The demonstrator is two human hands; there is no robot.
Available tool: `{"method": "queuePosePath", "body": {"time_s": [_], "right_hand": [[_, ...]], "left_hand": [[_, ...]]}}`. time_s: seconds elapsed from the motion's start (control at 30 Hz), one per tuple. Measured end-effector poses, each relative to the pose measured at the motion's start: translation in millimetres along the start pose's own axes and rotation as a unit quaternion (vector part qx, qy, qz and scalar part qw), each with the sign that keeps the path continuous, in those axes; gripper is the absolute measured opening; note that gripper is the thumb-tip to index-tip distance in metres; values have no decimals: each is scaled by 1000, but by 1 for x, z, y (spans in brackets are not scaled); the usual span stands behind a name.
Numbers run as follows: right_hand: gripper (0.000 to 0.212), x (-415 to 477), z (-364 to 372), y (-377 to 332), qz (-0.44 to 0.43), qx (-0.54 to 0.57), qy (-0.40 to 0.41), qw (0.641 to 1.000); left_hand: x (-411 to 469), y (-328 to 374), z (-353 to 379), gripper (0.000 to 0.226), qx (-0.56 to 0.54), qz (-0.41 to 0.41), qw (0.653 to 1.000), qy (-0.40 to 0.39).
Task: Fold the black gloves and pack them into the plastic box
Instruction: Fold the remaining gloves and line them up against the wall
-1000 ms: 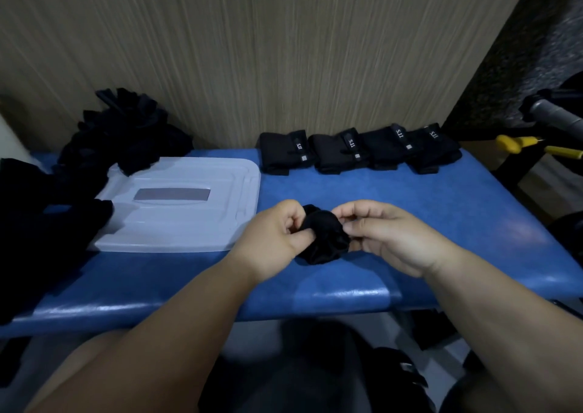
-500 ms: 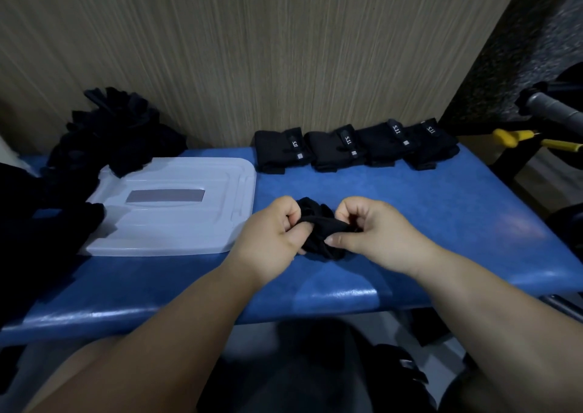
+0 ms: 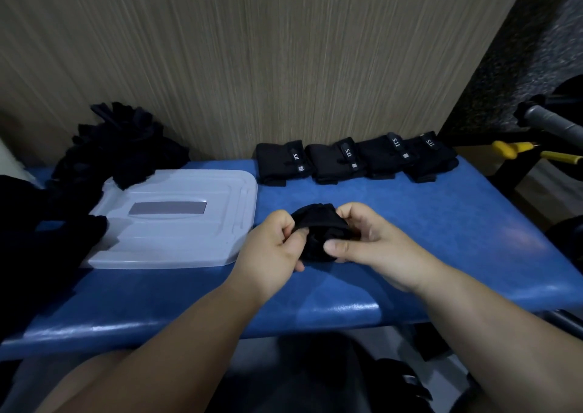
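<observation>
Two hands on one black glove (image 3: 318,235) at bench (image 3: 441,223) centre: your left hand (image 3: 271,248) pinches left edge, right hand (image 3: 372,242) clamps right. Tuck tight, keep roll compact, match four folded gloves (image 3: 353,160) behind. Plastic box lid (image 3: 176,223) left.

Setting: we read this as a gym or equipment storeroom, not a home. Evidence: we work on a blue vinyl-padded bench (image 3: 441,223) set against a wood-grain panel wall (image 3: 252,65). Past the bench's right edge we note a dark metal frame carrying a grey-taped bar (image 3: 555,120) and yellow-handled grips (image 3: 511,149), over a speckled floor (image 3: 536,33).
</observation>
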State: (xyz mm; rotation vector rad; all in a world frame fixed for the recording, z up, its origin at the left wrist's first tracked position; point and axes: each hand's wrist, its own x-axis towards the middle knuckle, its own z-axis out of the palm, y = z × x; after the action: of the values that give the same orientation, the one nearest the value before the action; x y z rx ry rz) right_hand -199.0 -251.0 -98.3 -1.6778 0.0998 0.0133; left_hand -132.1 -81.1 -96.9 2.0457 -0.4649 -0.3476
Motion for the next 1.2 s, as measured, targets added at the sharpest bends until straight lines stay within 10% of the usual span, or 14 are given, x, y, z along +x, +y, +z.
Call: {"method": "queuePosePath", "body": {"time_s": [0.43, 0.57, 0.87, 1.2], "right_hand": [[27, 5, 0, 1, -50, -149, 214, 964], [25, -1, 2, -4, -100, -214, 206, 950], [26, -9, 11, -9, -163, -200, 70, 964], [54, -11, 17, -15, 81, 150, 12, 985]], "left_hand": [[-6, 0, 3, 28, -34, 63, 997, -44], [-2, -6, -2, 26, -40, 51, 993, -103], [8, -2, -6, 51, -421, -114, 894, -102], [13, -5, -4, 30, -404, -8, 914, 20]]}}
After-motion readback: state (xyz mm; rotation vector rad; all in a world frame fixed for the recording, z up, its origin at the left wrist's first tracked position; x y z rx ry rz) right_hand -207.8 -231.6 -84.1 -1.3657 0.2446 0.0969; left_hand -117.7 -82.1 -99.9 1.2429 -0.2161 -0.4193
